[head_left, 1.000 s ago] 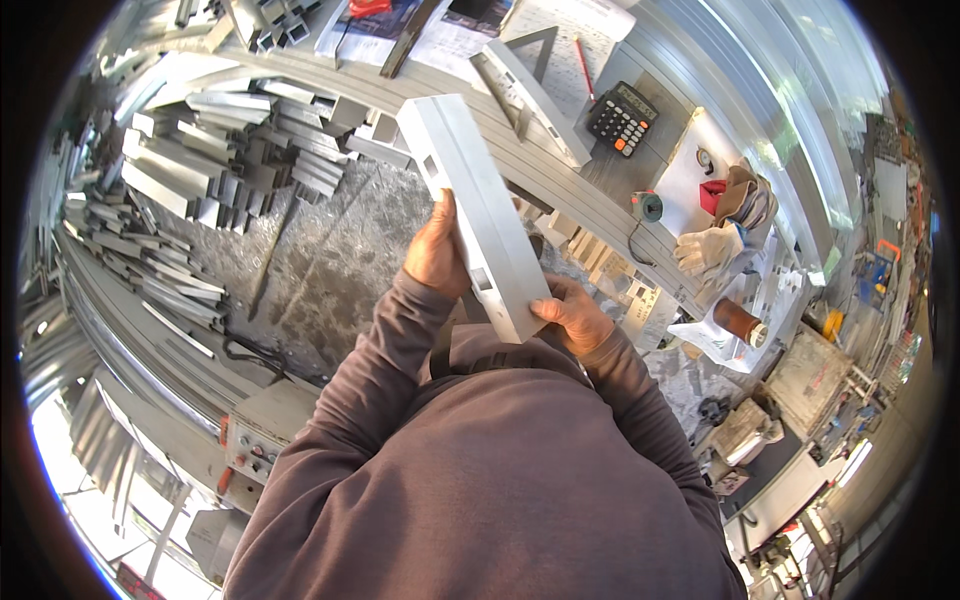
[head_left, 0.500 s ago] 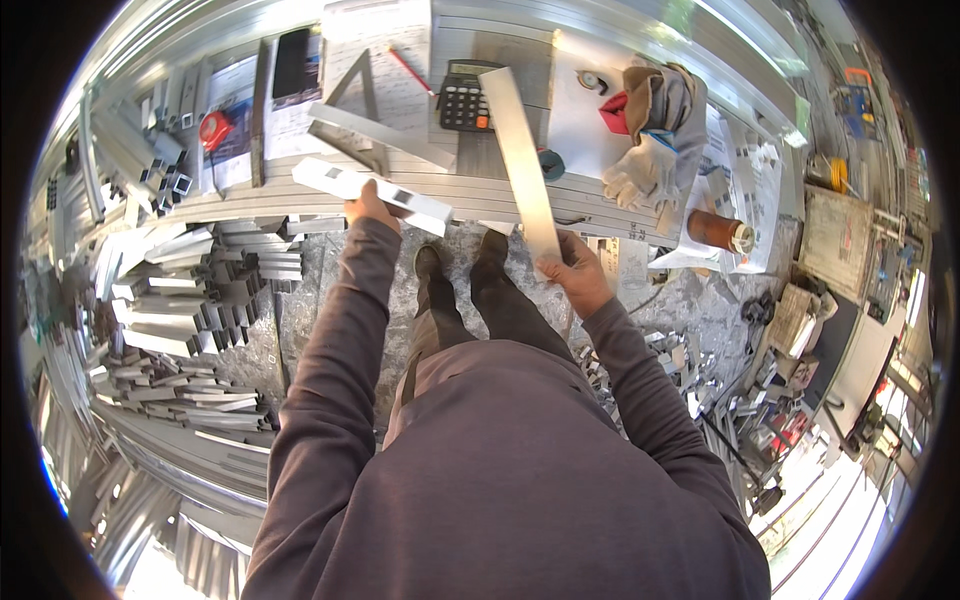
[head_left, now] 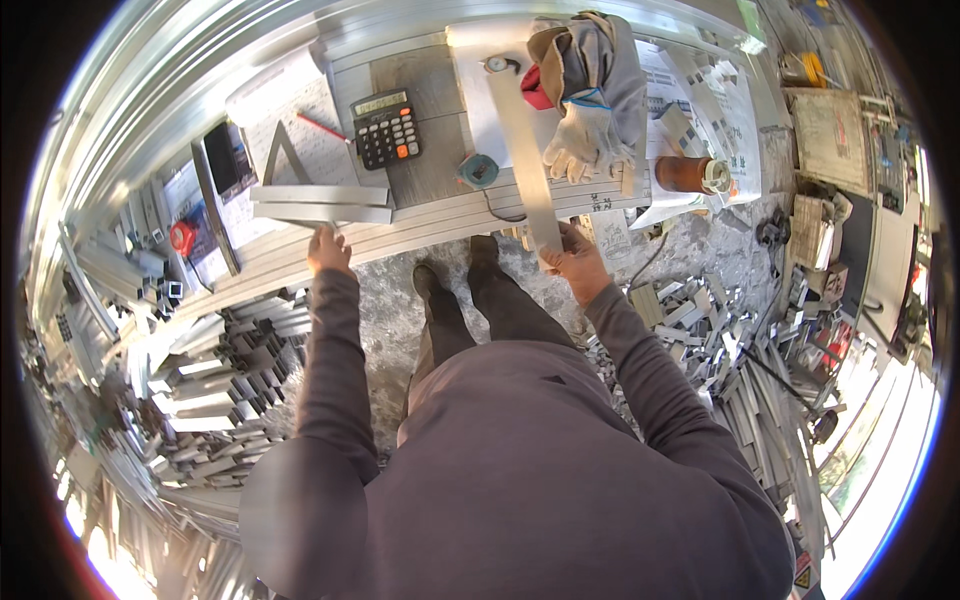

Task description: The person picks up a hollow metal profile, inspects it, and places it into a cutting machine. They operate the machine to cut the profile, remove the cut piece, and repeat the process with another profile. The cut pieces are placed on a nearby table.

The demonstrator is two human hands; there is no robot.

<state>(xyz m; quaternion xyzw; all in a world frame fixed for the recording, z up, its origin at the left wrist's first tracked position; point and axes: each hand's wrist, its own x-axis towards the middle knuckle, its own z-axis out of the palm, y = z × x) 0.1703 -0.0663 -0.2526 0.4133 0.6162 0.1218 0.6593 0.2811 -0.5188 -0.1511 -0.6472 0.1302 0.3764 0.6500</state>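
Observation:
My right hand is closed on the lower end of a long flat pale metal strip. The strip rises from the hand and crosses over the bench edge and a white sheet. My left hand is at the bench's near edge, thumb and fingers apart. Its fingertips are close to a pale aluminium piece with two long faces or lengths side by side; whether they touch, I cannot tell. This piece lies across a metal set square. A teal tape measure and a black calculator lie between my hands.
Work gloves and a brown bottle are at the bench's right. A red pencil, phone and red tape measure lie leftward. Cut profiles are stacked at left; metal offcuts litter the floor at right.
The white profile with dark cutouts is out of my left hand, which has moved slightly left and down. My right hand still holds the strip. The whole view has swung to the right.

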